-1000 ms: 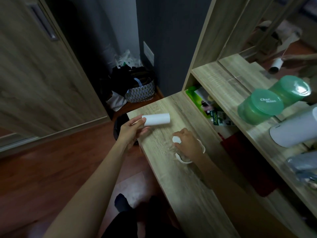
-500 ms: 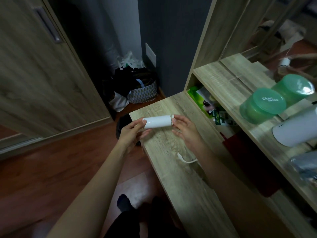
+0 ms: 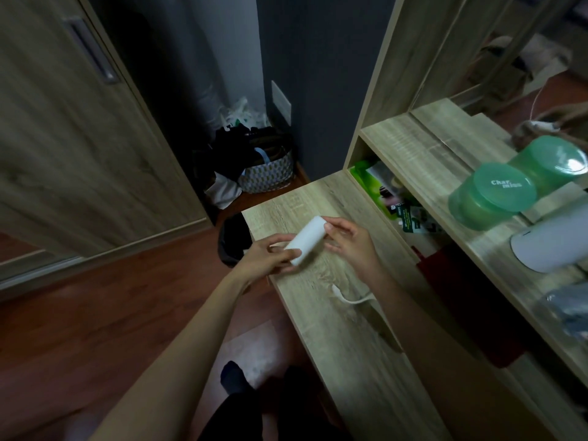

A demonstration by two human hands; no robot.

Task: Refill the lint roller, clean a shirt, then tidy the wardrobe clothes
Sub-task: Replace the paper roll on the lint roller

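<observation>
A white lint roller refill roll [image 3: 307,240] is held tilted above the wooden dresser top [image 3: 337,319]. My left hand [image 3: 265,257] grips its near, lower end. My right hand [image 3: 348,241] pinches its far, upper end with the fingertips. The white lint roller handle [image 3: 351,296] lies on the dresser top just below my right wrist, partly hidden by the forearm.
A green lidded tub [image 3: 493,195] and a white container [image 3: 553,246] stand on the upper shelf at right, by a mirror. Packets [image 3: 410,211] fill the cubby below. A black bin [image 3: 234,238] and a patterned basket [image 3: 267,173] of bags sit on the floor beside the wardrobe door [image 3: 63,128].
My right hand left the handle on the dresser top and took the roll's far end. The roll has turned from level to tilted, closer to me.
</observation>
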